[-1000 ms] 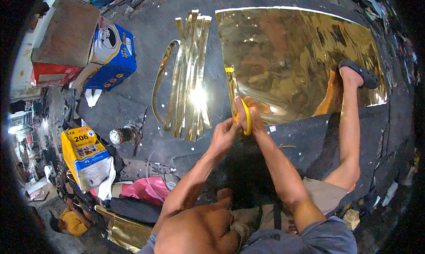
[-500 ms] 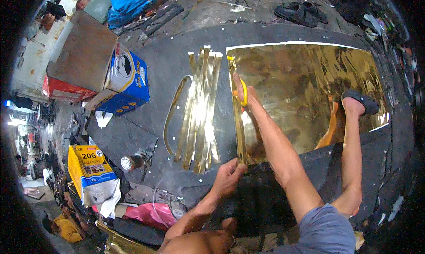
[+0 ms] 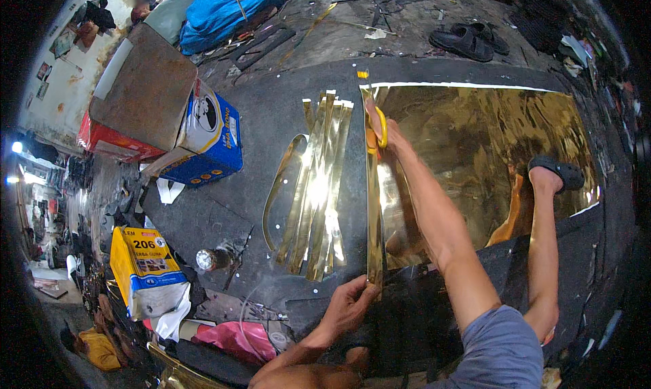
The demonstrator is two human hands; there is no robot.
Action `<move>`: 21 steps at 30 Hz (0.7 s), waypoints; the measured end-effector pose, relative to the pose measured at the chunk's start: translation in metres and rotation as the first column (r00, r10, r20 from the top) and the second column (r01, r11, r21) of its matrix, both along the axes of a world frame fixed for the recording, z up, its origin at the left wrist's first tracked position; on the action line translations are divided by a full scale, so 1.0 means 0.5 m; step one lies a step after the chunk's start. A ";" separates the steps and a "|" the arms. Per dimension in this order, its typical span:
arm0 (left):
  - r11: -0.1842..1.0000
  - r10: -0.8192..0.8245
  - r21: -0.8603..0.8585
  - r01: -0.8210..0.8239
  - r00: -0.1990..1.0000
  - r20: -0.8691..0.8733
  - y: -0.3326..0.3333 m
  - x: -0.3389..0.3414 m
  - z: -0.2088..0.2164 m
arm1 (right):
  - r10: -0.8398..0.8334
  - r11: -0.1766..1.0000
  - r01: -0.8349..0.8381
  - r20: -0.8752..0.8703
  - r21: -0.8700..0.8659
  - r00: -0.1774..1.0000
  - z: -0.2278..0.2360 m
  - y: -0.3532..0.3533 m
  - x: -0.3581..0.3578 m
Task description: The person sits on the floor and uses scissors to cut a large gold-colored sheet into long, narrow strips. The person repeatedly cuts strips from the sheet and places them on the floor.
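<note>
My right hand [image 3: 383,132] grips scissors with yellow handles [image 3: 382,128] near the far left corner of a shiny gold sheet [image 3: 468,165]. Their tips reach past the sheet's white far edge. Below the scissors a narrow gold strip [image 3: 374,219] runs toward me along the sheet's left side. At its near end my left hand [image 3: 351,306] is closed, pinching the strip between thumb and fingers. Left of it lies a fanned pile of cut gold strips [image 3: 319,185], one of them curling up at the side. A foot in a black clog [image 3: 559,173] rests on the sheet's right part.
A blue-and-white box [image 3: 213,134] and a brown-topped carton [image 3: 139,94] stand far left. Nearer are a yellow-and-blue can [image 3: 146,270] and a small jar [image 3: 209,259]. Black sandals [image 3: 468,42] and a blue bundle [image 3: 227,16] lie beyond the dark mat [image 3: 271,87]. A person in yellow sits lower left.
The scissors and my right hand have moved up along the strip, so the tips now pass the sheet's far edge. My left hand keeps its pinch on the strip. The whole view has shifted slightly.
</note>
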State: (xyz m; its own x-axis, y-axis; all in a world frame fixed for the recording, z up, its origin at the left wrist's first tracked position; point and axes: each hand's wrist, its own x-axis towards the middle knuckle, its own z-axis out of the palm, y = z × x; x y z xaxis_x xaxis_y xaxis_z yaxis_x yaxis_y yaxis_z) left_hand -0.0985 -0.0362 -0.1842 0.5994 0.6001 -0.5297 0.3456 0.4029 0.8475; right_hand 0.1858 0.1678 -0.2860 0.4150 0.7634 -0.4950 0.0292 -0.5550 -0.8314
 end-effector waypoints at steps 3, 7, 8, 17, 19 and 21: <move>1.000 0.012 -0.019 -0.012 1.000 -0.005 0.003 -0.009 -0.004 | -0.020 1.000 0.020 -0.008 0.015 1.000 -0.008 0.035 0.014; 0.998 0.055 -0.034 -0.056 0.998 -0.040 0.021 -0.037 -0.058 | -0.093 0.996 0.094 -0.027 0.010 0.995 -0.027 0.049 0.012; 0.997 0.073 -0.023 -0.074 0.996 -0.058 0.027 -0.048 -0.080 | -0.112 0.994 0.112 -0.037 0.003 0.993 -0.032 0.052 0.012; 0.497 0.330 0.758 0.423 0.716 -0.616 0.092 -0.042 -0.153 | -0.125 0.991 0.133 -0.287 0.009 0.950 -0.101 -0.085 0.058; 0.540 0.156 0.815 0.210 0.927 -0.342 0.080 -0.022 -0.210 | -0.145 0.987 0.158 -0.343 0.008 0.928 -0.080 -0.174 -0.020; 0.843 0.133 0.532 -0.078 0.989 -0.066 0.039 0.034 -0.314 | -0.062 0.981 0.112 -0.296 0.155 0.953 -0.050 -0.304 -0.075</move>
State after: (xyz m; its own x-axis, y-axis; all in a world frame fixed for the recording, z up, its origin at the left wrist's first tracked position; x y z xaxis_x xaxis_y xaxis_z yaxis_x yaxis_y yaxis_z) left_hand -0.0813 -0.0168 -0.3412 0.4791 0.8617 -0.1675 0.4180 -0.0562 0.9067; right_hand 0.1482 0.0159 -0.3112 0.3426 0.8131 -0.4707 -0.2676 -0.3958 -0.8785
